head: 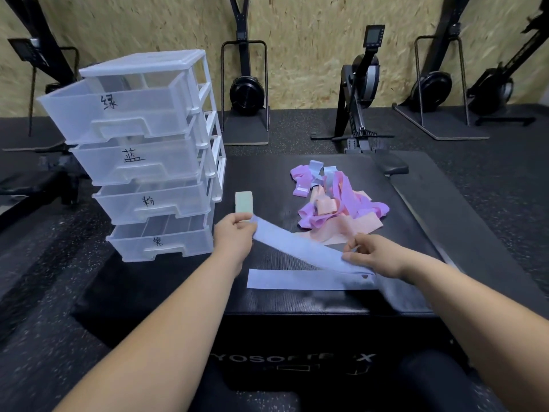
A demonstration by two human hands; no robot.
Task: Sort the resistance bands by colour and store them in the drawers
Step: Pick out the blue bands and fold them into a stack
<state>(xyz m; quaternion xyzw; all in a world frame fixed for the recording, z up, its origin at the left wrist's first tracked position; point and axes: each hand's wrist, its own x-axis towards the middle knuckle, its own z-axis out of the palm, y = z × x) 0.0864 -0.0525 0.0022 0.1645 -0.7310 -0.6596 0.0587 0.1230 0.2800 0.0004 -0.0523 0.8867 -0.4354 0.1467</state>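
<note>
A long light-blue resistance band point(297, 248) is folded over itself on the black soft box point(267, 304). My left hand point(234, 236) pinches its upper end. My right hand point(371, 257) pinches the band near the fold. A folded green band point(244, 202) lies just beyond my left hand. A tangled pile of purple, pink and blue bands point(332, 200) lies further back. The clear plastic drawer unit point(142, 162) stands at the left with its drawers pulled open, each marked with a handwritten label; they look empty.
Rowing machines point(361, 90) and black stands point(246, 93) line the chipboard wall behind. Dark speckled rubber floor point(44, 322) surrounds the box. A black padded seat point(392, 166) sits at the box's far right corner.
</note>
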